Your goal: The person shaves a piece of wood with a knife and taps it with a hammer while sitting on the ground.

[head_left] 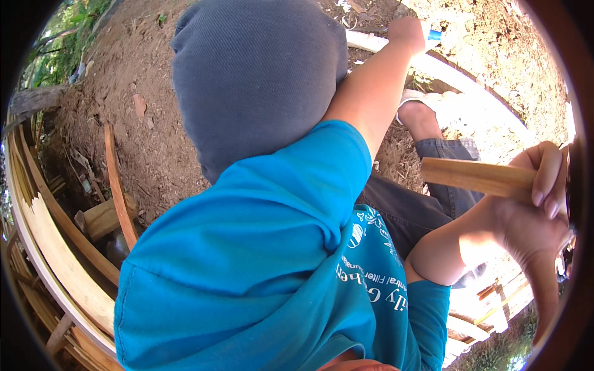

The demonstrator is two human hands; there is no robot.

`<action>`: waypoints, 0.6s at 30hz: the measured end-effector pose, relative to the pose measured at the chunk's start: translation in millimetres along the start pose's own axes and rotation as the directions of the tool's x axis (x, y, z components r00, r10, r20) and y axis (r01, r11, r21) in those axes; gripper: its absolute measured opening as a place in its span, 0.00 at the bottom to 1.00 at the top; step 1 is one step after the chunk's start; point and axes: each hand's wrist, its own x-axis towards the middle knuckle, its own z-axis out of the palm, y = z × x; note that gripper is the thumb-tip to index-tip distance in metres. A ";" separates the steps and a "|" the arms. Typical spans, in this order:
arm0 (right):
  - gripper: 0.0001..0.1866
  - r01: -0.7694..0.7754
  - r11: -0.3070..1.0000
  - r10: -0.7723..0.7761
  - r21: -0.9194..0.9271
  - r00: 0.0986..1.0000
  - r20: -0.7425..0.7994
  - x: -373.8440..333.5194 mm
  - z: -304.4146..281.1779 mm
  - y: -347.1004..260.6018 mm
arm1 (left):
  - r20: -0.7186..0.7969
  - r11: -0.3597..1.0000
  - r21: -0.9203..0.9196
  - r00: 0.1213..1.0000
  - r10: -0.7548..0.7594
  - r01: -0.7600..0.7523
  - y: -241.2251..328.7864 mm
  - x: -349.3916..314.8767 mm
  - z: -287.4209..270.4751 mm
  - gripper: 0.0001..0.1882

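My left hand (408,34) is closed in a fist at the far end of my stretched-out arm. A blue-ended thing (435,35) sticks out on its right side; the rest is hidden in the fist. Beneath that hand a long pale strip (458,77) runs toward the right, washed out by sunlight. At the right edge my right hand (544,182) grips a flat brown wooden stick (473,175), whose free end points left over my trouser leg. A second forearm (546,294) meets that hand from below; I cannot tell whose it is.
Close in front rises my grey-trousered knee (260,80); my sandalled foot (424,108) rests beyond. Long boards (59,247) are stacked at the left, beside an upright wooden slat (117,185) and a short log (105,219). Bare soil (142,74) spreads ahead. Wood pieces (489,312) lie lower right.
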 end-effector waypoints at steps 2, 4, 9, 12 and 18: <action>0.15 0.010 0.996 -0.012 0.090 1.000 0.020 -11.4 32.5 -11.1 | 0.004 1.000 0.011 1.000 0.001 -0.001 2.3 -3.5 3.8 0.10; 0.06 0.032 0.987 -0.041 0.156 0.998 0.053 -12.8 56.3 -14.2 | 0.015 0.998 0.067 1.000 -0.007 0.006 -1.7 -2.4 8.3 0.10; 0.17 0.221 0.966 -0.228 0.131 0.973 0.040 -24.8 80.5 -13.2 | 0.060 0.998 -0.026 0.997 -0.049 0.050 -2.2 2.1 11.3 0.10; 0.16 0.315 0.935 -0.315 0.162 0.949 -0.028 -35.2 79.7 -16.4 | 0.146 0.997 -0.065 0.988 -0.041 0.051 -10.3 7.7 15.2 0.11; 0.16 0.499 0.841 -0.454 0.210 0.861 -0.228 -43.4 55.6 -43.9 | 0.143 0.940 -0.271 0.974 -0.175 0.209 -3.9 5.4 4.3 0.14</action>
